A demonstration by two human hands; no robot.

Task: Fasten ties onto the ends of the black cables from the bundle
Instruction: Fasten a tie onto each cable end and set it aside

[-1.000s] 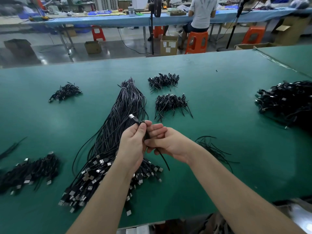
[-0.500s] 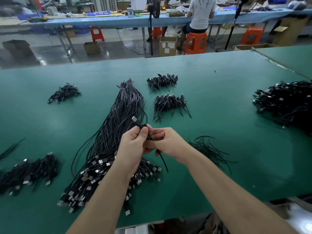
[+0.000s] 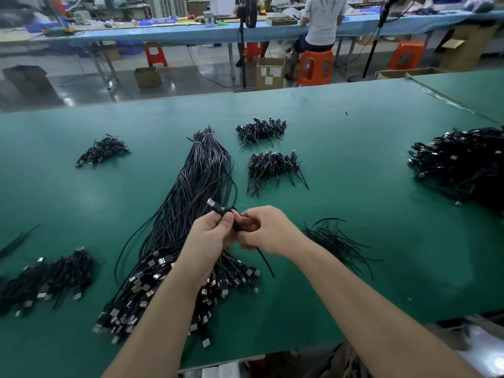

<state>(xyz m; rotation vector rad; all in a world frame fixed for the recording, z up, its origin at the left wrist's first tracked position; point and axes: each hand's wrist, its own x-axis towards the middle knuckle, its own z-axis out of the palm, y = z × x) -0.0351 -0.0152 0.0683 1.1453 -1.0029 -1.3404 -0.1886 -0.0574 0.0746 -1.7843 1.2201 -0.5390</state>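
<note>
A long bundle of black cables [image 3: 191,203] lies across the middle of the green table [image 3: 368,165], its metal plugs fanned out toward me. My left hand [image 3: 210,236] pinches one black cable just behind its USB plug [image 3: 214,206], which sticks up past my thumb. Touching it from the right, my right hand [image 3: 270,230] is closed on a black tie [image 3: 266,261] at the cable, and the tie's tail hangs below my fingers. Loose black ties [image 3: 335,241] lie just right of my right wrist.
Small heaps of tied cable ends sit at the back [image 3: 260,130], [image 3: 272,166], at the left [image 3: 102,150] and near left [image 3: 46,279]. A large cable pile [image 3: 461,162] fills the right side. A seated person [image 3: 321,23] and orange stools are beyond the table.
Both hands stay together over the bundle. The plug tilted slightly and the right hand's fingers curled further around the tie, whose tail shifted a little.
</note>
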